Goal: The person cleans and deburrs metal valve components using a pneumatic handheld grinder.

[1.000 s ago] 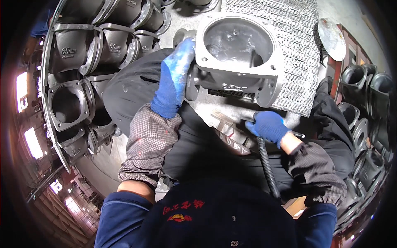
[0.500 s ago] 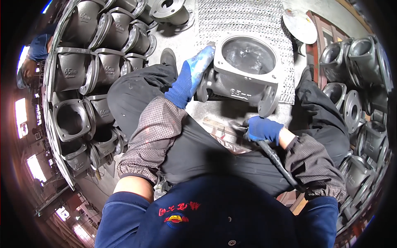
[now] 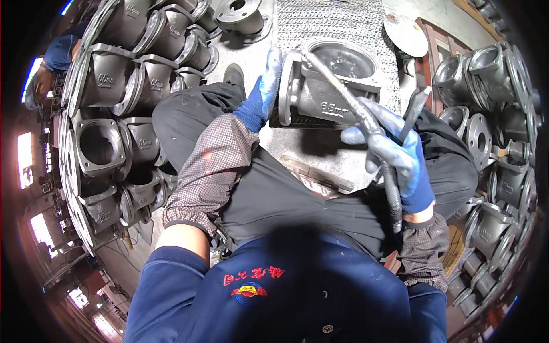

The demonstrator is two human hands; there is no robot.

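Observation:
A grey cast-metal valve body point(image 3: 329, 94) with a round top opening and flanged ends rests on a textured metal mat point(image 3: 326, 17) between my knees. My left hand point(image 3: 267, 86), in a blue glove, lies along its left flange with the fingers stretched out and pointing away from me. My right hand point(image 3: 400, 151), also gloved and palm partly up, is closed round a long dark rod or hose point(image 3: 346, 91) whose far end reaches over the rim of the opening. A short dark tool point(image 3: 414, 114) with a pale tip sticks out of the same hand. I cannot tell whether the two join.
Similar castings point(image 3: 108, 74) stand stacked at the left, and more point(image 3: 494, 74) at the right. Another flanged casting point(image 3: 240, 14) stands at the far side. A white round disc point(image 3: 406, 35) is beside the mat. At the left edge another person's sleeve point(image 3: 60, 54) shows.
My right hand has risen and moved right with the dark tool, from low near my lap. The casting has turned, now showing its left flange. My left hand has shifted slightly left.

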